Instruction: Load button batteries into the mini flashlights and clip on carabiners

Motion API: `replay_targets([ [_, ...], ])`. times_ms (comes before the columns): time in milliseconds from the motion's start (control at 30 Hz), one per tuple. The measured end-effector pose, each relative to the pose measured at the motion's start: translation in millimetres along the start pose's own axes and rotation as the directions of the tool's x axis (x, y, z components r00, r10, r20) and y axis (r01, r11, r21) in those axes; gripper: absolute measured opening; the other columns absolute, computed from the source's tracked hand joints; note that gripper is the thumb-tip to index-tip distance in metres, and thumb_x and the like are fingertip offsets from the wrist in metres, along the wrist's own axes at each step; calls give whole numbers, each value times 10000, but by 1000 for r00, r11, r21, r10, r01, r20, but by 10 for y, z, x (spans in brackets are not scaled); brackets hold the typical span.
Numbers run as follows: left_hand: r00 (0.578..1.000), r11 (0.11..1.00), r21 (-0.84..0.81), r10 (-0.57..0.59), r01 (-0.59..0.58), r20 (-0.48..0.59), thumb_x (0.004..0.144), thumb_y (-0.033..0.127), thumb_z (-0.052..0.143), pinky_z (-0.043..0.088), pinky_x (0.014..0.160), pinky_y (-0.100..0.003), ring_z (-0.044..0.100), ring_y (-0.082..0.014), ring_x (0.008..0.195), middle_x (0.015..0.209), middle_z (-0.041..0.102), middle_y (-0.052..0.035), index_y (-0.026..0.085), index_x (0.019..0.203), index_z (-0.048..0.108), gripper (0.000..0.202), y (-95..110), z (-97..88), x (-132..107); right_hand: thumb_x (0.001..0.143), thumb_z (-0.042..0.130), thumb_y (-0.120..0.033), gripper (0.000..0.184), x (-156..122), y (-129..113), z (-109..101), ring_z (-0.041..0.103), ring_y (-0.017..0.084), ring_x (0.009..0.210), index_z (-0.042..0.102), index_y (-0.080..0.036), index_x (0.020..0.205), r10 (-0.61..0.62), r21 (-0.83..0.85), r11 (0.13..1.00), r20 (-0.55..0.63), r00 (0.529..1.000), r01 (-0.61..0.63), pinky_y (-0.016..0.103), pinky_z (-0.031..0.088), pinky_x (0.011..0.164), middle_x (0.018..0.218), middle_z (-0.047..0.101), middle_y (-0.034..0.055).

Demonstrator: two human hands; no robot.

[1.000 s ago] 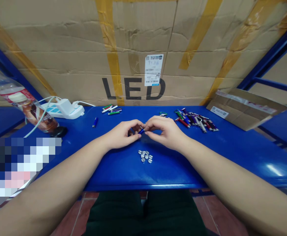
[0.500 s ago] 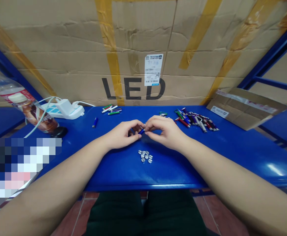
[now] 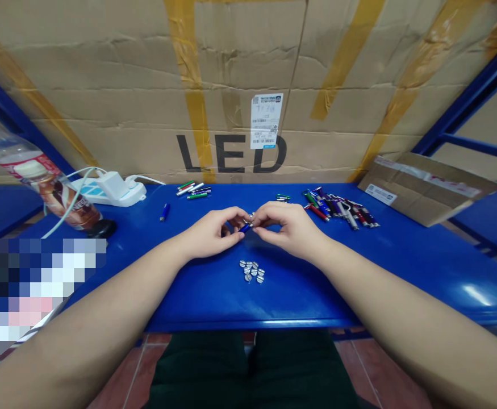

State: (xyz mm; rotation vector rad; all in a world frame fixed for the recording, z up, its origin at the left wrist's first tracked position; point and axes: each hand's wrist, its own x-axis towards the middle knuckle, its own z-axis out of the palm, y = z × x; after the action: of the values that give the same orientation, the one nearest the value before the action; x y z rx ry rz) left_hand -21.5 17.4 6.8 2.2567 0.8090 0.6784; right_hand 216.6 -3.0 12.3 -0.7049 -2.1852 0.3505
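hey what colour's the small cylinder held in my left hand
The small slim cylinder is blue, best seen in the head view.

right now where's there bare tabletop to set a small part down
Bare tabletop lies between the right forearm and small cardboard box, and between the small metal pieces and front edge. Crowded spots: tube heap beside that box; power strip and bottles at left; mid-table, left hand and right hand at a blue tube.
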Motion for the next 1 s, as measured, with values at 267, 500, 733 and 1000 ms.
replay_targets([
  [267, 1000, 999, -36, 3, -4, -16, 899, 235, 674, 561, 753, -280, 696, -184, 961, 1066, 720, -57, 196, 1220, 637, 326, -18, 1, -5, 872, 674, -129, 75, -15, 8, 6, 717, 154, 780, 700, -192, 906, 50, 29, 998, -17, 999, -49, 293, 605, 746, 905, 734, 42],
  [500, 998, 998, -35, 56, -57, -24, 911, 251, 655, 588, 805, -318, 701, -172, 900, 1139, 739, -69, 194, 1161, 687, 258, -48, 2, -5, 874, 671, -143, 69, -21, 9, -11, 719, 170, 824, 709, -191, 906, 40, 43, 998, -32, 999, -39, 308, 627, 752, 928, 734, 60],
  [733, 996, 995, 44, 88, -87, -29, 926, 270, 647, 577, 820, -321, 701, -185, 897, 1055, 751, -67, 175, 1102, 712, 210, -40, -7, 3, 882, 659, -145, 105, -14, -9, -1, 720, 178, 859, 735, -204, 924, -23, 7, 1000, -23, 999, 23, 324, 623, 784, 954, 736, 62],
  [1000, 997, 997, 33, 74, -73, -14, 978, 350, 622, 549, 962, -374, 701, -228, 1051, 1133, 744, -91, 182, 1106, 730, 237, -84, -16, 13, 924, 657, -151, 99, -17, 20, -11, 744, 204, 911, 731, -203, 885, -111, -30, 993, -8, 994, 111, 363, 598, 839, 960, 780, 79],
])
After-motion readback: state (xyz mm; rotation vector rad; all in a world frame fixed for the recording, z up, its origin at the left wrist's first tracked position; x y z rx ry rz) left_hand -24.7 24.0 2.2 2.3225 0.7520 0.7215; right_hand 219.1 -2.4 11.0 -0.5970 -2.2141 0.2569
